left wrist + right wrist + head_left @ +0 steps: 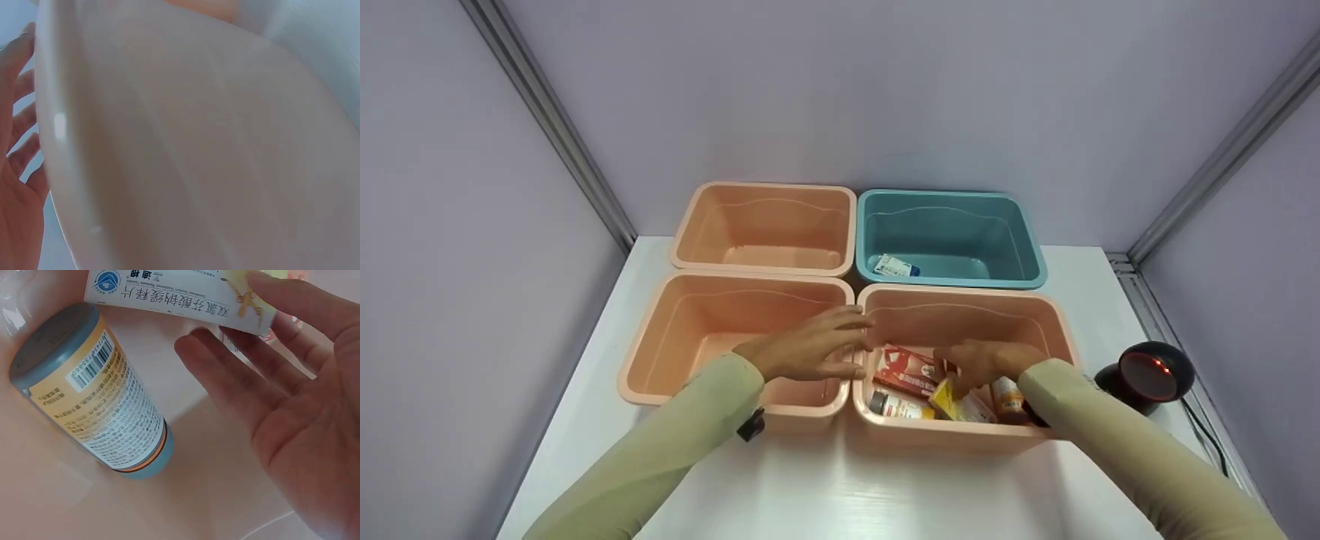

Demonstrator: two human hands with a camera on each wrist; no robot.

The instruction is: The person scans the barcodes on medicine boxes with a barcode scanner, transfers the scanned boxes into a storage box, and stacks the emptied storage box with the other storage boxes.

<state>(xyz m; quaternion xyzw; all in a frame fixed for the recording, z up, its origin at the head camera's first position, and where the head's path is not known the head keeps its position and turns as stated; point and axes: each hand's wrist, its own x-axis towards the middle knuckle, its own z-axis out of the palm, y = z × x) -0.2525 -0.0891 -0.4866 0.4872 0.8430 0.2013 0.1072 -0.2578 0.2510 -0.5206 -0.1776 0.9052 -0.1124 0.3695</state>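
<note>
My right hand (981, 363) reaches down into the front right peach bin (960, 294). It pinches a white and yellow medicine box (180, 295) between thumb and fingers, the box tilted. Beside it lies a bottle (104, 396) with an orange and white label and a barcode. A red box (905, 370) and a small white bottle (901, 406) with a dark cap also lie in this bin. My left hand (810, 346), fingers spread and holding nothing, hovers over the front left peach bin (660, 337), near its right rim.
Behind stand another peach bin (765, 191) and a blue bin (945, 199) with a small white and blue box (895, 266) inside. A black device (1151, 373) with red lights and a cable sits at right. Pale walls (840, 90) enclose the white table (855, 487).
</note>
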